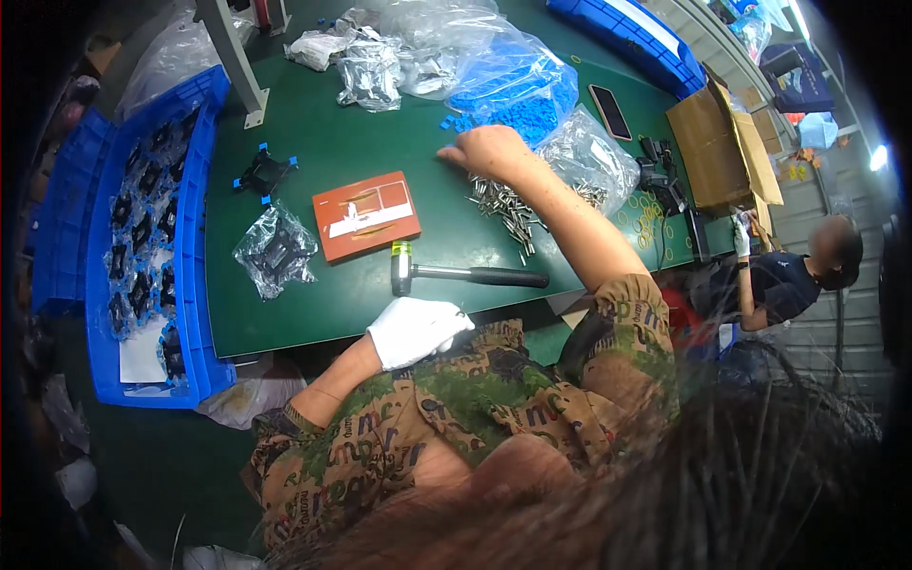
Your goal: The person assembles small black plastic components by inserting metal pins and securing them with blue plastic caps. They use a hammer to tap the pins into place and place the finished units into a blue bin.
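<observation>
A: Can any letters be seen?
B: Yes, on the camouflage shirt. Big letters are printed over it, mixed in with green, tan and brown patches.
A: Are they all the same size?
B: No. Little letters are squeezed in beside the big ones (the little ones are too blurry to be read).
A: And what is shown on the right sleeve?
B: Dark letters are printed there too, and some are bent by the folds in the cloth.
</observation>
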Motion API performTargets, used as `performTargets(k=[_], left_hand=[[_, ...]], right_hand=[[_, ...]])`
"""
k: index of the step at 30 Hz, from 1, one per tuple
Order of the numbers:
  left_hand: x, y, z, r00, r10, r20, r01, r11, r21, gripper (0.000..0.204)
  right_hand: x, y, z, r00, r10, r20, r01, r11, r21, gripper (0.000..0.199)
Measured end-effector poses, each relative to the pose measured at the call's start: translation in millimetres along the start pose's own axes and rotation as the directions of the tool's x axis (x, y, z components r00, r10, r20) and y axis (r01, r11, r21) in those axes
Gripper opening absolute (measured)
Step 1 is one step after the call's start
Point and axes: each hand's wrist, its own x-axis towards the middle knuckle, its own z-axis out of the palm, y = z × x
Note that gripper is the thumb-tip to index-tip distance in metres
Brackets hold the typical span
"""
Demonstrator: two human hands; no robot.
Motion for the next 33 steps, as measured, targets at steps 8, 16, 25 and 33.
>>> performTargets(k=[8, 16, 25, 33], left_hand=[[-10, 3, -1, 1.0, -0.019, -0.022, 0.017, 0.998, -0.052, 0.034], [-35, -7, 0, 0.99, 0.096, -0.1, -0.056, 0.936, 0.348, 0.032], [-35, -1, 8, 0.997, 0.083, -0.007, -0.074, 0.923, 0.377, 0.032], [-36, -3, 17, 0.996, 0.079, -0.038, -0.061, 0.937, 0.344, 0.03]], right_hand=[[2, 12, 8, 0.987, -0.147, 0.059, 0.148, 0.989, -0.006, 0.036], [-141, -54, -18, 0.901, -0.433, -0.021, 0.359, 0.719, 0.595, 0.031], [-204, -81, 11, 0.874, -0.483, 0.047, 0.309, 0.628, 0.714, 0.029], [-207, -84, 8, 0.842, -0.532, 0.089, 0.331, 0.639, 0.694, 0.027]])
